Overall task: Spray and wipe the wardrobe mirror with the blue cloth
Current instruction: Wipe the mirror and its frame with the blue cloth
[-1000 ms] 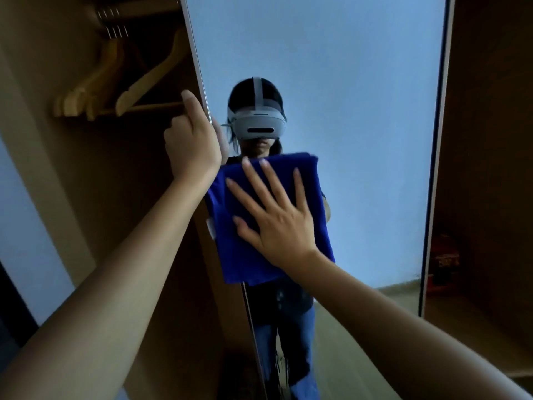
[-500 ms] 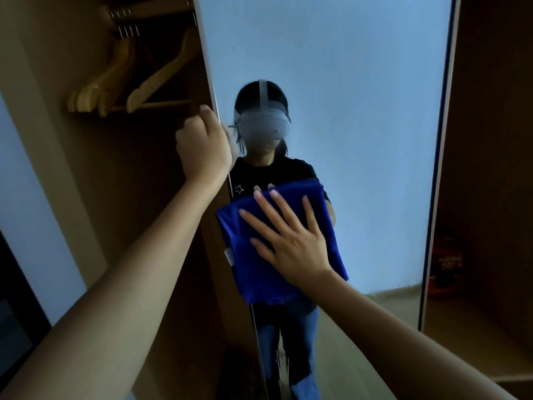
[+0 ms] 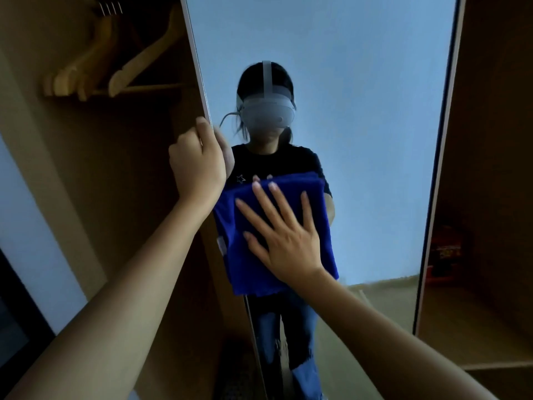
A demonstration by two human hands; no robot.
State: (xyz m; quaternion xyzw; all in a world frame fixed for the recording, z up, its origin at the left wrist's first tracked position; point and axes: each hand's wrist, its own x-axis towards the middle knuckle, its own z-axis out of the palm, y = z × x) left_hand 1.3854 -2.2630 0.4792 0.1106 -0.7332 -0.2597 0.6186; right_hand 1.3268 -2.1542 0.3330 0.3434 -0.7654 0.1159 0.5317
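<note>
The scene is dim with a cool blue cast. The brightest area is the pale wall reflected in the mirror (image 3: 360, 82). The wardrobe interior (image 3: 101, 168) lies in deep shadow. Wide-angle distortion bends straight edges near the borders. Detail is soft throughout.

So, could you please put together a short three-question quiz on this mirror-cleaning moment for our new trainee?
1. True or false: the right hand presses the blue cloth flat against the mirror with spread fingers.
2. What does the left hand grip? A) a spray bottle B) the mirror's left edge C) a hanger
3. Fill in: the wooden hangers hang to the ___ of the mirror.

Key: 1 true; 2 B; 3 left.
</note>
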